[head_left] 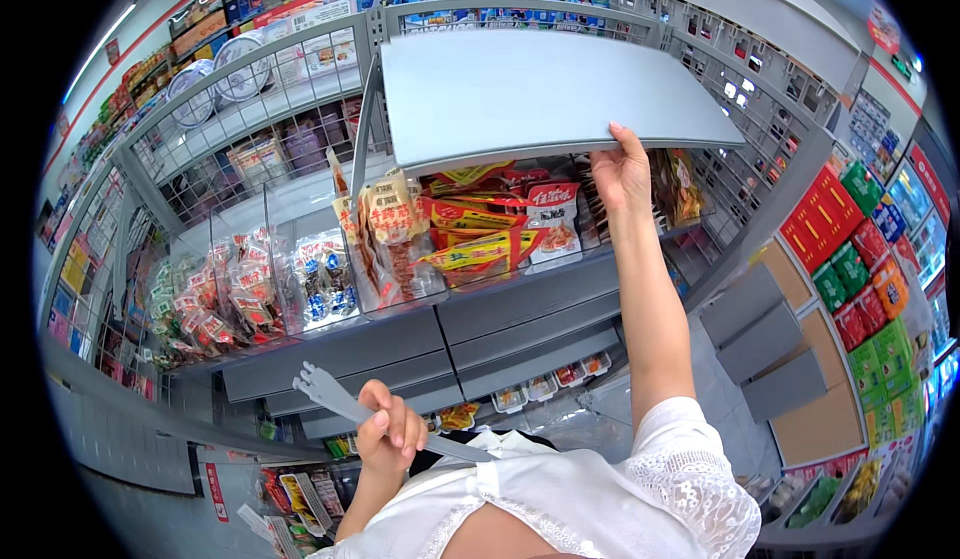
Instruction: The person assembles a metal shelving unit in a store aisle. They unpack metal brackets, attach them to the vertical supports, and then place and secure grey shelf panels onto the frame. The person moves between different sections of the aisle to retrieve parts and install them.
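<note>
My right hand [621,171] reaches up and grips the front edge of a bare grey metal shelf board [530,89] at the top of a store rack. Just beneath it lie red and yellow snack packets [480,229] on the shelf below. My left hand [388,435] is held low, near my chest, closed around a grey plastic shelf bracket [340,399] with a notched end that points up and left.
Clear dividers [275,259] split the snack shelf, with several small wrapped packets [230,294] on the left. Wire mesh panels [740,79] back the rack. Grey loose shelf boards [770,349] and green and red boxes [860,289] lie at the right.
</note>
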The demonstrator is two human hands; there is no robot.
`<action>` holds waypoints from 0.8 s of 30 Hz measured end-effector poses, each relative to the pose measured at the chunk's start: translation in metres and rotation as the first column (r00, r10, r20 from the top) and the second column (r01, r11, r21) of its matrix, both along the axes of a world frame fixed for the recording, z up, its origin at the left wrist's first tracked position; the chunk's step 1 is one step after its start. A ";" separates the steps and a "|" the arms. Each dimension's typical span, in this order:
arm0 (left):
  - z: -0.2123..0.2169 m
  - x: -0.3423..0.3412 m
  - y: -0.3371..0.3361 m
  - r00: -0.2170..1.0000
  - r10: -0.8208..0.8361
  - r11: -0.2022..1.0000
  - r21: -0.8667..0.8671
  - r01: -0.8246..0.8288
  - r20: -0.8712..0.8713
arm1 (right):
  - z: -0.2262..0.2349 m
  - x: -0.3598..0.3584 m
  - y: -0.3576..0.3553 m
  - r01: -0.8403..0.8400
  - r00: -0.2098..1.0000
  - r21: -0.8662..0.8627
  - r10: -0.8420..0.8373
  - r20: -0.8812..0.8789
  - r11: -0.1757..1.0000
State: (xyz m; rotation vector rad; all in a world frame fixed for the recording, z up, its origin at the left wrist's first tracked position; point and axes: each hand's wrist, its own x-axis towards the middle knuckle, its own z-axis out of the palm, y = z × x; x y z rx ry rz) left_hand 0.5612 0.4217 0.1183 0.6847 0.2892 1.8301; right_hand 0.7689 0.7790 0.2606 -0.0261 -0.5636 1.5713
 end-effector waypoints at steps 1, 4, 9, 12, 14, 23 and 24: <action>-0.001 0.008 -0.001 0.999 0.035 0.999 -0.004 -0.035 0.016 | 0.009 -0.001 -0.008 -0.011 1.000 0.012 0.011 -0.015 1.000; -0.004 0.033 -0.002 0.990 0.138 0.990 -0.049 -0.136 0.039 | 0.036 0.014 -0.011 -0.039 0.998 0.178 0.049 -0.050 0.983; -0.003 0.058 -0.003 0.973 0.231 0.972 -0.046 -0.230 0.012 | 0.088 0.022 -0.038 -0.069 0.998 0.314 0.065 0.024 0.947; 0.000 0.064 0.000 0.972 0.232 0.972 -0.034 -0.231 0.036 | 0.105 0.014 -0.056 -0.139 0.989 0.387 0.109 0.099 0.912; 0.004 0.067 -0.002 0.968 0.251 0.968 -0.023 -0.250 0.032 | 0.117 -0.005 -0.075 -0.167 0.985 0.431 0.128 0.118 0.887; 0.022 0.028 -0.044 0.893 0.434 0.897 0.038 -0.441 0.117 | 0.111 -0.123 -0.169 -0.260 0.965 0.440 0.246 0.090 0.860; 0.034 0.011 -0.050 0.866 0.478 0.870 0.056 -0.490 0.145 | 0.104 -0.135 -0.180 -0.268 0.963 0.430 0.251 0.097 0.862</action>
